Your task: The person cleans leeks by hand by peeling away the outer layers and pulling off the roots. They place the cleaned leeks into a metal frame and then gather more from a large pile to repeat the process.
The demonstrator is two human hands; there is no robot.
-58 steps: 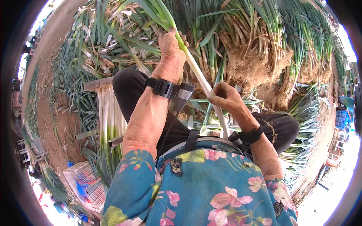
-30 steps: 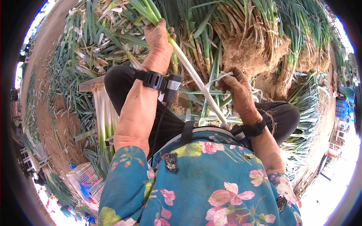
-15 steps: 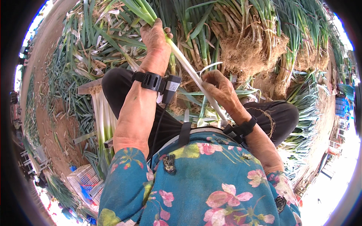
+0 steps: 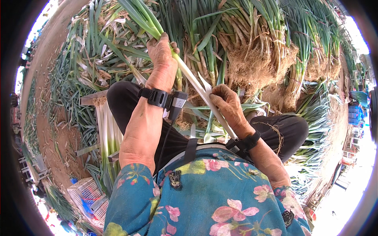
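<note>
A long green onion (image 4: pixel 191 80) slants across the middle, green leaves at the upper left and white stalk running down toward my lap. My left hand (image 4: pixel 162 57) is closed around it where green meets white. Lower on the white stalk, the fingers of my right hand (image 4: pixel 229 105) are pinched together at a loose strip of skin (image 4: pixel 205 84), which stands away from the stalk. The strip's end is hidden behind the fingers. The root end of the onion rests close to my waist, beside my right wrist.
Untrimmed onion bundles with brown roots (image 4: pixel 258 69) lie ahead. Clean white stalks (image 4: pixel 107 122) rest in a rack (image 4: pixel 89 99) by my left knee. Stripped leaves (image 4: pixel 75 84) cover the left ground. A pale plastic crate (image 4: pixel 86 192) stands at lower left; more onions (image 4: pixel 317 118) lie at right.
My right hand has shifted slightly down, and the strip of skin at its fingers looks wider and shorter. My left hand has come a little lower, still holding the onion.
</note>
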